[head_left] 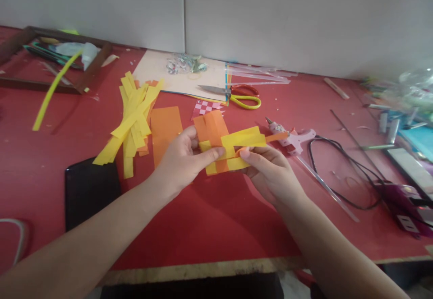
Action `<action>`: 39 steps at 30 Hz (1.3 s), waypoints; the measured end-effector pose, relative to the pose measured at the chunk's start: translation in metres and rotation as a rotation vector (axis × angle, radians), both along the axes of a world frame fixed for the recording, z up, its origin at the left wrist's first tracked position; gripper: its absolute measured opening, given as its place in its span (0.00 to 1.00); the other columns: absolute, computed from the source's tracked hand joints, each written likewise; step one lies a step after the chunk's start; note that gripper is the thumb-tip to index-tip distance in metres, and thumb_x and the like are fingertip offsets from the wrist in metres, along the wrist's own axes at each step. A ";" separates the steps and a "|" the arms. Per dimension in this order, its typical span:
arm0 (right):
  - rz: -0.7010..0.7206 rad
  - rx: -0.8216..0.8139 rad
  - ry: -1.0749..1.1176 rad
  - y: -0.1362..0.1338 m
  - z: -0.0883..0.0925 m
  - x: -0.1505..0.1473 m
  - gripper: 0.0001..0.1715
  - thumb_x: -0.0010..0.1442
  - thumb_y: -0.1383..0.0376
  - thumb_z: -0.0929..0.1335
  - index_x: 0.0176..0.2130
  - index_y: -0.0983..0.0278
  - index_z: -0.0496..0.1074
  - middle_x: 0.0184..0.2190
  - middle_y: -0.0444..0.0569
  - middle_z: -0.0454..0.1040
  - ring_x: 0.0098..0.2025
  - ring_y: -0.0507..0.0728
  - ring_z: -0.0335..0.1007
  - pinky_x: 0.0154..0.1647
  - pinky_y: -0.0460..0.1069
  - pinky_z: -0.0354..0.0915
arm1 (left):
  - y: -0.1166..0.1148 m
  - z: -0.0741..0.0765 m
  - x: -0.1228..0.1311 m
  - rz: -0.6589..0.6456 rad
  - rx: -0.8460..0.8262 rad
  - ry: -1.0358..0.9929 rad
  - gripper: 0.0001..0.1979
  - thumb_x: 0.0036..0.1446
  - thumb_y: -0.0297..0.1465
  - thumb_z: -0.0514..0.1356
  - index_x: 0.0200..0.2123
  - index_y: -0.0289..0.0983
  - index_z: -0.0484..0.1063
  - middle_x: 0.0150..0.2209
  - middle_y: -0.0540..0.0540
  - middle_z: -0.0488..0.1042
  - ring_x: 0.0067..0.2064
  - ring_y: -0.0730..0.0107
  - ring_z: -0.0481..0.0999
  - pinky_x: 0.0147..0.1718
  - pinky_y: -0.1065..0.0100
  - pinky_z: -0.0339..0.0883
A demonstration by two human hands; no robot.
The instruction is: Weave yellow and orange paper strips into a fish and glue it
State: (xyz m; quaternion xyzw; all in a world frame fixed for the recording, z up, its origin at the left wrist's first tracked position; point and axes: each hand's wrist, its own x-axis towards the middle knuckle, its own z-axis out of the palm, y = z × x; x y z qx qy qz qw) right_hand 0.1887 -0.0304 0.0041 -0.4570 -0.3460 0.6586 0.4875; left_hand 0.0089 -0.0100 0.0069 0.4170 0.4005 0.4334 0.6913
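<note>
Between both hands, above the red table, is a piece of woven paper strips (211,130) in orange and yellow, its loose ends sticking out up and to the right. My left hand (184,157) pinches its left side, thumb on top. At its lower right, my right hand (267,166) presses thumb and fingers on an orange strip in the weave. The fingers underneath are partly hidden by the paper. Close behind my left hand lies an orange paper sheet (165,127). A pile of yellow paper strips (133,118) with some orange ones is further left.
Scissors (237,97) and a pink checkered paper piece (204,108) lie behind the hands. A pink glue gun (292,140) with a black cable rests at right, near a purple power strip (402,209). A black flat object (91,190) and wooden frame (96,69) are left.
</note>
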 end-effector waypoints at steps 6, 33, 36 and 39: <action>-0.031 0.007 -0.032 0.000 0.002 -0.001 0.12 0.49 0.59 0.77 0.27 0.60 0.74 0.29 0.43 0.75 0.31 0.53 0.72 0.36 0.51 0.71 | 0.000 -0.001 0.000 -0.010 -0.021 -0.015 0.23 0.50 0.31 0.71 0.49 0.36 0.71 0.46 0.42 0.80 0.47 0.57 0.80 0.49 0.57 0.74; -0.089 -0.015 -0.090 0.000 -0.001 0.000 0.07 0.48 0.63 0.75 0.30 0.58 0.75 0.33 0.45 0.76 0.37 0.58 0.75 0.37 0.54 0.72 | 0.001 0.001 0.000 -0.045 -0.113 0.047 0.25 0.47 0.34 0.73 0.48 0.36 0.72 0.45 0.41 0.80 0.45 0.56 0.81 0.47 0.56 0.74; -0.134 0.002 -0.101 0.000 -0.003 0.001 0.06 0.49 0.62 0.75 0.30 0.57 0.74 0.32 0.43 0.76 0.39 0.57 0.75 0.40 0.54 0.72 | 0.001 -0.001 -0.001 -0.055 -0.094 0.065 0.24 0.46 0.32 0.73 0.47 0.37 0.73 0.46 0.42 0.80 0.45 0.57 0.81 0.46 0.57 0.74; -0.158 -0.003 -0.098 -0.001 -0.003 0.001 0.07 0.48 0.62 0.75 0.28 0.57 0.74 0.28 0.43 0.76 0.34 0.56 0.74 0.36 0.52 0.71 | 0.001 -0.003 -0.002 -0.063 -0.095 0.056 0.23 0.47 0.31 0.72 0.47 0.38 0.73 0.47 0.42 0.80 0.46 0.57 0.80 0.46 0.58 0.74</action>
